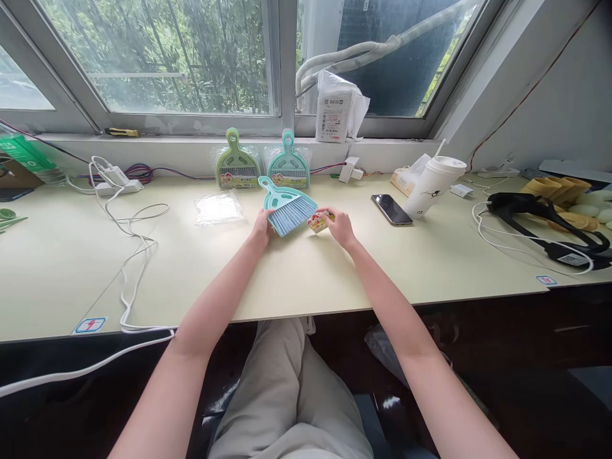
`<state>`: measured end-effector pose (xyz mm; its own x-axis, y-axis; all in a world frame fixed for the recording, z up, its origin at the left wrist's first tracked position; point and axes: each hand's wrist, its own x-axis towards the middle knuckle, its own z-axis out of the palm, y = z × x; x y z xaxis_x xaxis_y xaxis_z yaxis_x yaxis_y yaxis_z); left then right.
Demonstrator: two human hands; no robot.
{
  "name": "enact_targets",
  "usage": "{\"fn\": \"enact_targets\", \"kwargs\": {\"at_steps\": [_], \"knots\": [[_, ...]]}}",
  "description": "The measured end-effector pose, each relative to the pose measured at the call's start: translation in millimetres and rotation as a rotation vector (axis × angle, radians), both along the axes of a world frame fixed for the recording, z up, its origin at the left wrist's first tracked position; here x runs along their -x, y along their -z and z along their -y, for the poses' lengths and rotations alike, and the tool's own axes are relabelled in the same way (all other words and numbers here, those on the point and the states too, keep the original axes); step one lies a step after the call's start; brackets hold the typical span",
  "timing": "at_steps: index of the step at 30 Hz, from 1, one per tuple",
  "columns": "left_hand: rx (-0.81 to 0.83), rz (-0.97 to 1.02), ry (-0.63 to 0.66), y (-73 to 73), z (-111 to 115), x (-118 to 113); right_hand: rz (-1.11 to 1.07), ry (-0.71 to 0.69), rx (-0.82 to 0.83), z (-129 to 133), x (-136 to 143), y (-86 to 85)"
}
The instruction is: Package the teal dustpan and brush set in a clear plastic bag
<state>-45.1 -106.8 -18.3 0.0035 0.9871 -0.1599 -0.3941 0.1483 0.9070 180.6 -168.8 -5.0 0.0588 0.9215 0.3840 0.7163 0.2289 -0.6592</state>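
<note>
While the left hand [261,228] is gripping a blue dustpan [276,192], with a brush [292,215] sitting in it, left of the phone [392,209], the right hand [341,229] is pinching a colourful card [316,223], nearer the phone. Cup [433,188] is standing just right of the phone; clear wrapper [218,208] is lying well left of it.

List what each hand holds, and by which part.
Left hand: turquoise plastic dustpan-and-brush set, by its left edge. Right hand: small red-and-yellow printed card, by its right end.
</note>
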Motion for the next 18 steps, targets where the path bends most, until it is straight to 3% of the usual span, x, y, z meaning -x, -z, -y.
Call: {"fn": "enact_targets", "kwargs": {"at_steps": [3, 7, 11, 18], "knots": [[-0.044, -0.022, 0.115, -3.8, 9, -6, -0.131, -0.021, -0.143, 6, 4, -6.5], [-0.112, -0.052, 0.296, -7.9, 26, -18, -0.132, 0.053, -0.183, 15, 14, -10.2], [-0.145, -0.017, 0.450, -8.2, 39, -29, 0.045, 0.043, -0.205, 18, 25, -8.5], [-0.145, 0.003, 0.473, -8.0, 42, -33, 0.393, 0.010, -0.137, 17, 36, 2.5]]}}
